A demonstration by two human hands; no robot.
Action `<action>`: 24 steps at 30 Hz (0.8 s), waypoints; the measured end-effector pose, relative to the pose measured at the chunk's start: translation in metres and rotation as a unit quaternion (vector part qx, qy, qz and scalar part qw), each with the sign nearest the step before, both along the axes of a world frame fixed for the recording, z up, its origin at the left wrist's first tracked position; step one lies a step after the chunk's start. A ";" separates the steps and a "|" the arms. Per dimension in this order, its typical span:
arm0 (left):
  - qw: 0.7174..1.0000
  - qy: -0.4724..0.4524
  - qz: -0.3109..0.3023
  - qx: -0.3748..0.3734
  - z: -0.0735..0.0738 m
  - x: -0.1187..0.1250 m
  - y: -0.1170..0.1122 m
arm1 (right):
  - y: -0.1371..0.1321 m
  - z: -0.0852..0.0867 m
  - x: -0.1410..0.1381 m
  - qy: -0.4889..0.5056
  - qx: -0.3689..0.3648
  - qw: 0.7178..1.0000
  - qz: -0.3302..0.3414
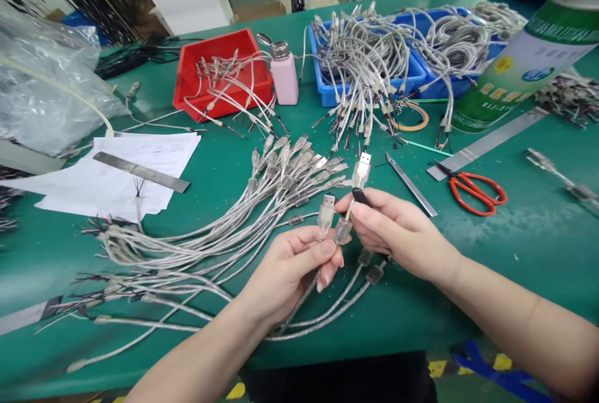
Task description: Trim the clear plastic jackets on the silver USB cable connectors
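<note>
My left hand [292, 269] is closed around a clear USB cable [326, 211], its plug pointing up between thumb and fingers. My right hand [397, 234] pinches a second USB cable [360, 172] and a small black piece [360, 196] near the plug. Both hands meet over the green table [515, 234] near its front edge. The two cables trail down under my left hand. A large bundle of the same silver cables [224, 234] lies spread to the left of my hands.
A red tray [219, 72] with cables and a pink dispenser bottle [284, 75] stand at the back. Blue bins [374, 60] overflow with cables. Orange scissors [475, 189], metal rulers [140, 171], papers [107, 178], a green-white can [524, 60] and a plastic bag [47, 85] lie around.
</note>
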State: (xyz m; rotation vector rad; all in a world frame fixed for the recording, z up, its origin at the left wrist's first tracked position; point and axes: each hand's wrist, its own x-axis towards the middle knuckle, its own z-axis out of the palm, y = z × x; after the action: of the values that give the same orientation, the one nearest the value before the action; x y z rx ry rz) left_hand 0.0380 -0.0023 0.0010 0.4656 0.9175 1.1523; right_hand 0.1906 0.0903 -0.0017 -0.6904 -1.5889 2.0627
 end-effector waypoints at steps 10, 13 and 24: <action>0.999 -0.036 0.014 -0.008 -0.002 0.001 0.001 | 0.000 -0.005 -0.001 0.002 -0.037 0.997 -0.064; 1.000 -0.029 0.008 -0.003 -0.002 0.001 0.000 | 0.000 -0.006 0.000 -0.031 0.018 0.996 -0.080; 0.998 0.030 0.056 0.000 -0.002 0.005 -0.001 | -0.007 0.014 0.005 -0.071 0.092 0.992 0.046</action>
State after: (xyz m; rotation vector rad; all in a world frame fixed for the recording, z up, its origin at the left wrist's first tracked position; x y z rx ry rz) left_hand 0.0427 -0.0030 -0.0007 0.4557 1.0065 1.2454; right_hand 0.1953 0.0837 0.0119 -0.7231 -1.8970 1.9357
